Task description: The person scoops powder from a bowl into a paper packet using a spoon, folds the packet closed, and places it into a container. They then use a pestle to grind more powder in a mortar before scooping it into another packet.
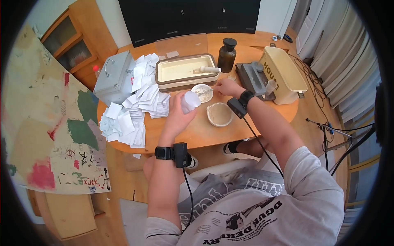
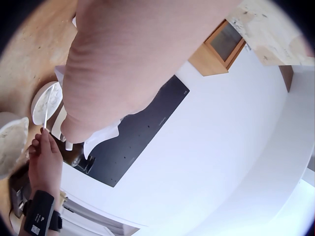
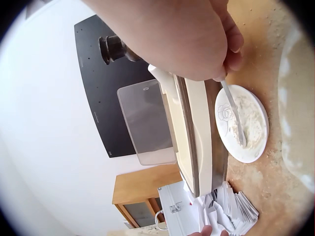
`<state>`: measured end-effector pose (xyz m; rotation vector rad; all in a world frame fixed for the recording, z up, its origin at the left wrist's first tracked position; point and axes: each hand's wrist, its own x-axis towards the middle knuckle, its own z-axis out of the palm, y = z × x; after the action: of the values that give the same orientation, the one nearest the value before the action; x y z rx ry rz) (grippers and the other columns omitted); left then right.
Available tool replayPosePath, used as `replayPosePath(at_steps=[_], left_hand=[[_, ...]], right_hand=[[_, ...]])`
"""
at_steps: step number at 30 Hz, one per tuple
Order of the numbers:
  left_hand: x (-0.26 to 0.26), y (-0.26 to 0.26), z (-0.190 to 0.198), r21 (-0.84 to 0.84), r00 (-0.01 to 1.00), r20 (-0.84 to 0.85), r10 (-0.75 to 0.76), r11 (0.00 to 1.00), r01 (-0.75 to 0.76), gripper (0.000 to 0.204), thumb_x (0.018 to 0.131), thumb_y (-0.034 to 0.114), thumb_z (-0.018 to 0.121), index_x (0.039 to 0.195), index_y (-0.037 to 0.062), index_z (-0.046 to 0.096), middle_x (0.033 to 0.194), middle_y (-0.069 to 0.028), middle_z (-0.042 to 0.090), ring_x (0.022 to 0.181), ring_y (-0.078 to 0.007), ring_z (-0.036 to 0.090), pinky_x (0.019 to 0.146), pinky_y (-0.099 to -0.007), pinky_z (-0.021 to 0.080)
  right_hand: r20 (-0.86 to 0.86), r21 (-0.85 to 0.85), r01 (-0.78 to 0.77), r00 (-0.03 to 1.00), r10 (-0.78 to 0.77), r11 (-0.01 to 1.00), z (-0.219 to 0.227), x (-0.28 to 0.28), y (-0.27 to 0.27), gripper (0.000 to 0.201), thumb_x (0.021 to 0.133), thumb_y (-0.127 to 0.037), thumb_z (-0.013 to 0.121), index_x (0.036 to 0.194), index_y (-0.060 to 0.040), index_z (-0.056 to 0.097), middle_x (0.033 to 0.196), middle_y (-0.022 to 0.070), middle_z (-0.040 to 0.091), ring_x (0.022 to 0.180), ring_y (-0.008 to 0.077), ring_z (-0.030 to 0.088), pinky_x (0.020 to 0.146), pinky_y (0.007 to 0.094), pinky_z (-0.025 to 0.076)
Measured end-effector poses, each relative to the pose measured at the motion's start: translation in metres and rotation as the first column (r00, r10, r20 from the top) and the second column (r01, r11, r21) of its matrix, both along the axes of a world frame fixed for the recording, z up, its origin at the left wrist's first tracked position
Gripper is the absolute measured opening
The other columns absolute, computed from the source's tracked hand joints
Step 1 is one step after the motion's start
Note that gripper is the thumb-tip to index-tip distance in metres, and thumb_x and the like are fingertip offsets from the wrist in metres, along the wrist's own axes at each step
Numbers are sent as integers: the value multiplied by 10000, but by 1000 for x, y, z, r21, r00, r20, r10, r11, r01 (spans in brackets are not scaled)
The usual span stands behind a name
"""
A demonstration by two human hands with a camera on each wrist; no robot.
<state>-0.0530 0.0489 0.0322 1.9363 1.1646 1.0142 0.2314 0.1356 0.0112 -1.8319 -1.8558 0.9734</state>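
My right hand point(image 1: 228, 87) pinches a slim spatula point(image 3: 235, 112) by its end. The spatula's flat tip rests in pale powder inside a small white bowl point(image 3: 224, 121) with a rose pattern. My left hand point(image 1: 179, 116) holds a white paper pouch point(image 1: 191, 101), just left of that bowl; the forearm mostly hides it in the left wrist view. Nearer my body stands a cream mortar-like bowl point(image 1: 219, 124) with a pouring lip and beige powder inside.
Piles of folded white paper packets point(image 1: 141, 92) lie at left, beside a silver case point(image 1: 113, 80). Behind the bowl is a cream tray box point(image 1: 164, 85) with a white pestle point(image 1: 210, 69) across it. A brown bottle point(image 1: 227, 57), grey device point(image 1: 256, 80) and cream bin point(image 1: 283, 76) stand at right.
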Motion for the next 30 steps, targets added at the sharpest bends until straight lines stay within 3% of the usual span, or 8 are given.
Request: replayPosePath(at_steps=[1, 5, 7, 11, 13, 20, 26, 30], left_hand=[[0, 0, -1, 6, 1000, -6, 4, 1000, -3, 690, 796, 162, 774, 1379, 69, 416, 1343, -179, 436, 1295, -350, 411, 1110, -429, 355], [4, -2, 2, -12, 1000, -26, 7, 1000, -7, 691, 791, 159, 777, 1377, 67, 421, 1341, -181, 439, 1291, -350, 409, 1115, -426, 348], [5, 0, 1, 23, 999, -44, 9, 1000, -8, 689, 790, 163, 780, 1372, 63, 425, 1335, -183, 440, 1285, -351, 412, 1113, -422, 349], [5, -7, 1, -32, 998, -63, 15, 999, -17, 678, 791, 161, 780, 1364, 59, 433, 1312, -178, 453, 1267, -348, 428, 1109, -413, 351], [3, -9, 0, -43, 996, -85, 12, 999, -16, 669, 797, 162, 781, 1362, 55, 439, 1301, -169, 472, 1260, -334, 446, 1101, -404, 361], [12, -3, 0, -46, 992, -110, -59, 997, 54, 670, 811, 169, 781, 1377, 42, 446, 1318, -157, 505, 1259, -322, 482, 1084, -399, 390], [42, 8, 38, 75, 969, -207, -135, 985, 153, 657, 823, 173, 770, 1385, 37, 457, 1287, -165, 524, 1237, -321, 509, 1081, -384, 392], [43, 4, 16, 25, 963, -211, -168, 984, 177, 663, 822, 192, 772, 1385, 22, 464, 1300, -184, 527, 1238, -343, 508, 1065, -395, 407]], right_hand=[[-31, -5, -21, 999, 21, 1000, 6, -4, -1, 225, 925, -164, 622, 917, 46, 703, 751, 83, 684, 675, 141, 655, 608, 287, 517], [-200, 96, 11, 980, 8, 995, 10, -21, -4, 218, 935, -155, 621, 921, 49, 696, 748, 73, 679, 669, 128, 642, 618, 288, 519], [-425, 185, 88, 905, 0, 979, 8, -30, -7, 214, 923, -155, 629, 884, 46, 694, 747, 105, 700, 652, 163, 667, 623, 308, 535], [-349, 340, 108, 937, 19, 934, 20, -29, -27, 224, 962, -153, 601, 923, 56, 672, 783, 101, 699, 682, 156, 671, 640, 297, 537], [-480, 390, 217, 877, -4, 895, 40, -21, -53, 231, 1000, -160, 567, 959, 50, 654, 777, 87, 686, 690, 151, 669, 656, 288, 539], [-500, 313, 306, 858, -118, 899, 49, 13, -121, 231, 1028, -165, 518, 958, 28, 623, 767, 78, 679, 644, 147, 655, 607, 299, 527], [-441, 328, 294, 888, -130, 898, 33, 21, -123, 209, 1015, -151, 521, 949, 25, 611, 726, 92, 670, 612, 155, 654, 587, 308, 514], [-432, 332, 300, 891, -139, 894, 27, 26, -125, 212, 1023, -157, 518, 951, 20, 610, 737, 82, 670, 611, 140, 641, 583, 294, 511]])
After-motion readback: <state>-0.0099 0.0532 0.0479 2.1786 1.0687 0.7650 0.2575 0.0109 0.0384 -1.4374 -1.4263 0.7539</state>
